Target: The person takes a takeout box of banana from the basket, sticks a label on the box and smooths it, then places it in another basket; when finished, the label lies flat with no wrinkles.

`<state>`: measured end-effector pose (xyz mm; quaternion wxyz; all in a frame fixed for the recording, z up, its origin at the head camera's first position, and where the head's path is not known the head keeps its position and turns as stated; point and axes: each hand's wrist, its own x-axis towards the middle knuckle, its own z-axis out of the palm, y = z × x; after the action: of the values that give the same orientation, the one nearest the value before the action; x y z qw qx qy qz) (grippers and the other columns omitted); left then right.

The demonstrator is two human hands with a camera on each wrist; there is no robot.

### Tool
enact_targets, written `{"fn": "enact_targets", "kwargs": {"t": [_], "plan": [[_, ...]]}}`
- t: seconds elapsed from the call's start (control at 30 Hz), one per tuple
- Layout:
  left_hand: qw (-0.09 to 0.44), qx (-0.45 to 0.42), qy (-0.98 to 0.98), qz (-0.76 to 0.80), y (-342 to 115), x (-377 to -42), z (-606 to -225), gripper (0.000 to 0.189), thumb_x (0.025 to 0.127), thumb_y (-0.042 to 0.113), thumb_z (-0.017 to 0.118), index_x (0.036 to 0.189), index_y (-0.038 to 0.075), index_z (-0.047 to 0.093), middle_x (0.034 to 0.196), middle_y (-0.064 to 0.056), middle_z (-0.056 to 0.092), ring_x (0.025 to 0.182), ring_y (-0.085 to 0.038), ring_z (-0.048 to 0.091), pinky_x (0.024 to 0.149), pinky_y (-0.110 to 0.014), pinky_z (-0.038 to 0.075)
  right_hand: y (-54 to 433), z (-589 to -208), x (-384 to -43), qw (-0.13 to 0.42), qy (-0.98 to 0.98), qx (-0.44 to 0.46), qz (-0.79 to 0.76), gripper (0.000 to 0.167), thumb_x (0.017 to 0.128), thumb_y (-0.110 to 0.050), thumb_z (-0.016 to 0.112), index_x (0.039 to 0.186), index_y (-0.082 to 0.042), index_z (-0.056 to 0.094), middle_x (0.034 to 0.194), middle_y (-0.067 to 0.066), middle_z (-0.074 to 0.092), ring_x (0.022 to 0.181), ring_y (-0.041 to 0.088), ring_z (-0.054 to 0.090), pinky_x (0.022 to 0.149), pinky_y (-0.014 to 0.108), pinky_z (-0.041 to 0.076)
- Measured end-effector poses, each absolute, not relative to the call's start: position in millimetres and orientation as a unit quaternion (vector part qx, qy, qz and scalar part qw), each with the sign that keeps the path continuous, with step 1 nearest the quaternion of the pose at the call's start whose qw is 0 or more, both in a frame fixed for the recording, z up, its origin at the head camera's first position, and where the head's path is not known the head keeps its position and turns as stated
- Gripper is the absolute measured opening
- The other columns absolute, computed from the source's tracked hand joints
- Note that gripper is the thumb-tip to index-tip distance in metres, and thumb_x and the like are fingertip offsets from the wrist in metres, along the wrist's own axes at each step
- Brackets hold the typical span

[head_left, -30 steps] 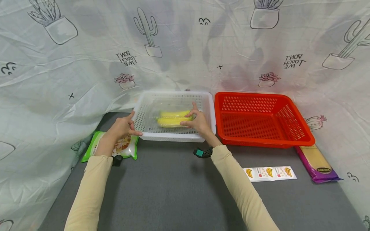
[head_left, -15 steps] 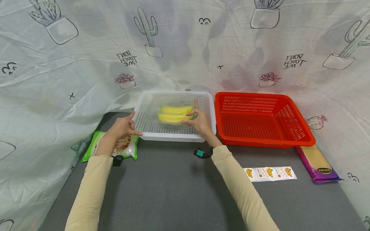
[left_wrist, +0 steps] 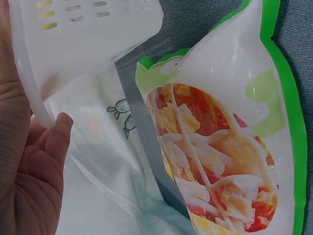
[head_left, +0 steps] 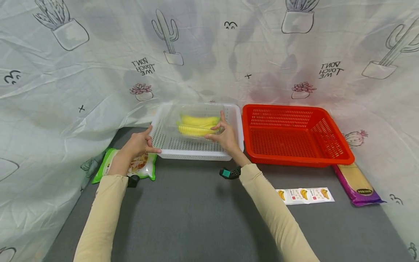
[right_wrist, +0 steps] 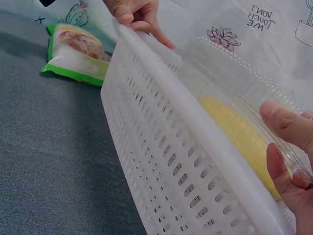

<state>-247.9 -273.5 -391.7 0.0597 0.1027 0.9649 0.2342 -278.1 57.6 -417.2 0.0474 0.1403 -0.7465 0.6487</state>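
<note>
We are seeing the right grip (head_left: 226,138) pinching the right end of a clear, ribbed plastic box (head_left: 195,130) with elongated yellow contents (head_left: 200,120), its long axis running left to right within the oblong, white, perforated plastic basket (head_left: 196,155). The left grip (head_left: 136,143) is pinching the basket's left rim. Fingers are partly hiding the box's right end; the right-wrist view is cutting that hand off.
</note>
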Motion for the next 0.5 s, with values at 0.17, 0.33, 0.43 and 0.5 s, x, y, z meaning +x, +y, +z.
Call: {"fn": "enact_targets", "kwargs": {"t": [0.17, 0.33, 0.43, 0.5], "plan": [[0.062, 0.099, 0.966, 0.231, -272.5, -246.6, -389.9, 0.058, 0.07, 0.039, 0.084, 0.102, -0.004, 0.062, 0.134, -0.021, 0.051, 0.057, -0.017, 0.034, 0.095, -0.046, 0.038, 60.8, -416.6, -277.1, 0.057, -0.743, 0.144, 0.651, 0.029, 0.069, 0.0, 0.084, 0.087, 0.009, 0.062, 0.159, 0.004, 0.016, 0.144, 0.02, 0.015, 0.07, 0.02, 0.053], [0.067, 0.094, 0.967, 0.227, -272.8, -245.2, -388.3, 0.043, 0.069, 0.04, 0.084, 0.077, 0.004, 0.06, 0.152, -0.017, 0.029, 0.058, -0.018, 0.034, 0.094, -0.047, 0.039, 63.6, -414.1, -274.4, 0.046, -0.737, 0.137, 0.661, 0.029, 0.068, 0.002, 0.084, 0.085, 0.006, 0.061, 0.16, 0.005, 0.015, 0.139, 0.024, 0.03, 0.065, 0.022, 0.054], [0.073, 0.094, 0.968, 0.222, -273.8, -245.2, -389.0, 0.043, 0.069, 0.043, 0.083, 0.067, 0.009, 0.056, 0.156, -0.016, 0.018, 0.057, -0.018, 0.034, 0.091, -0.045, 0.039, 65.5, -412.4, -272.3, 0.037, -0.724, 0.139, 0.675, 0.029, 0.069, 0.005, 0.082, 0.085, 0.008, 0.059, 0.16, 0.004, 0.013, 0.111, 0.025, 0.061, 0.057, 0.025, 0.053], [0.075, 0.093, 0.968, 0.221, -273.8, -245.1, -389.3, 0.045, 0.068, 0.044, 0.083, 0.068, 0.01, 0.055, 0.156, -0.016, 0.018, 0.056, -0.017, 0.032, 0.089, -0.044, 0.039, 66.9, -411.6, -271.5, 0.031, -0.718, 0.142, 0.68, 0.029, 0.069, 0.006, 0.082, 0.086, 0.01, 0.059, 0.16, 0.002, 0.012, 0.081, 0.023, 0.07, 0.056, 0.025, 0.053]]}}
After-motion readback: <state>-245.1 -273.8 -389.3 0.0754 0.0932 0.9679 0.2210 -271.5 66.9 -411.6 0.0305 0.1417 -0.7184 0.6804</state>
